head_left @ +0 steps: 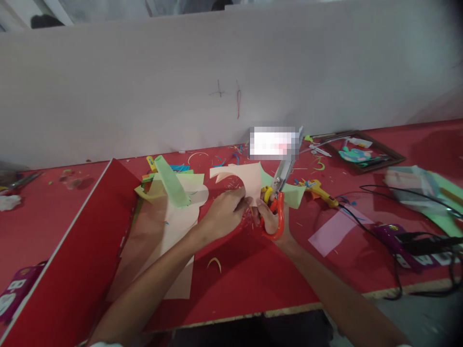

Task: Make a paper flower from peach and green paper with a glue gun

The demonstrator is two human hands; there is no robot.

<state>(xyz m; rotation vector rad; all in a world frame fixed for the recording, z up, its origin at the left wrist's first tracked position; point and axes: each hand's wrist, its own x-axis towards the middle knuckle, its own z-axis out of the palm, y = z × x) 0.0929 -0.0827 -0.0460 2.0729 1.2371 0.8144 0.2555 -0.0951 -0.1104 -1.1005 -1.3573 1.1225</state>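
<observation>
A sheet of peach paper (253, 180) with a curved cut along its left side is held up over the red table. My left hand (226, 212) pinches its lower edge, the fingers closed. On the other side, my right hand (270, 219) has the orange handle of a pair of scissors (280, 219) around it, the metal blades pointing up and away from the paper. The right fingertips also touch the sheet's lower right corner. Behind that hand lies a piece of light green paper (296, 195). Some of the right fingers are hidden by the handle.
Left of my hands lie peach sheets (181, 284) and a rolled green paper cone (171, 185), beside a red divider (68, 255). To the right are a yellow glue gun (323, 193) with a black cord, a pink sheet (334, 231) and a brown frame (394, 156). Paper scraps litter the table.
</observation>
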